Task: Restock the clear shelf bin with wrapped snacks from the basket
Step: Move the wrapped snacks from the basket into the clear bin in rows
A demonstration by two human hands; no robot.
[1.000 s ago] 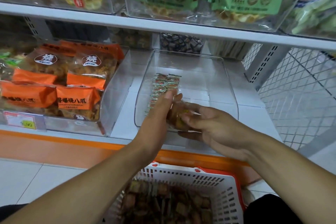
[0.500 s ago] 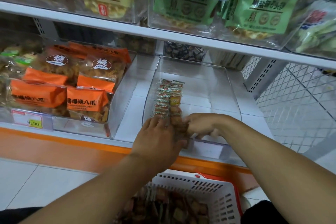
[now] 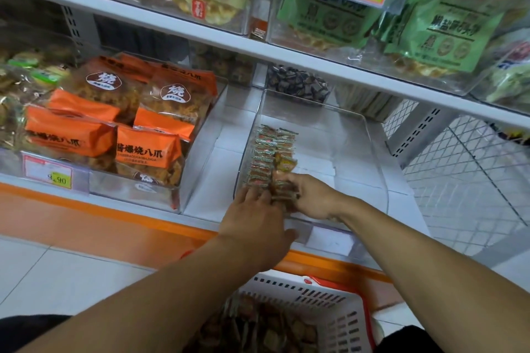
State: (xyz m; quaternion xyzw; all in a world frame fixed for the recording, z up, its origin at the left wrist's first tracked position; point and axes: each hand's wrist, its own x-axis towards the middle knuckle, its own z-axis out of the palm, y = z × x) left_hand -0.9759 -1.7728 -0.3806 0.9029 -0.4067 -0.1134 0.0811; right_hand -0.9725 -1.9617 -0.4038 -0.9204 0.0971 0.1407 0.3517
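A second ago both hands were bringing a small stack of wrapped snacks over the front lip of the clear shelf bin (image 3: 372,152); now the stack sits down inside, at the near end of the second row of snacks (image 3: 282,157). The right hand (image 3: 311,198) curls its fingers around those last packets (image 3: 282,190), while the left hand (image 3: 255,218) lies flat with straight fingers against the first row (steadying it, I judge). The bin is mostly bare, so plenty remains in the white basket (image 3: 341,321) below.
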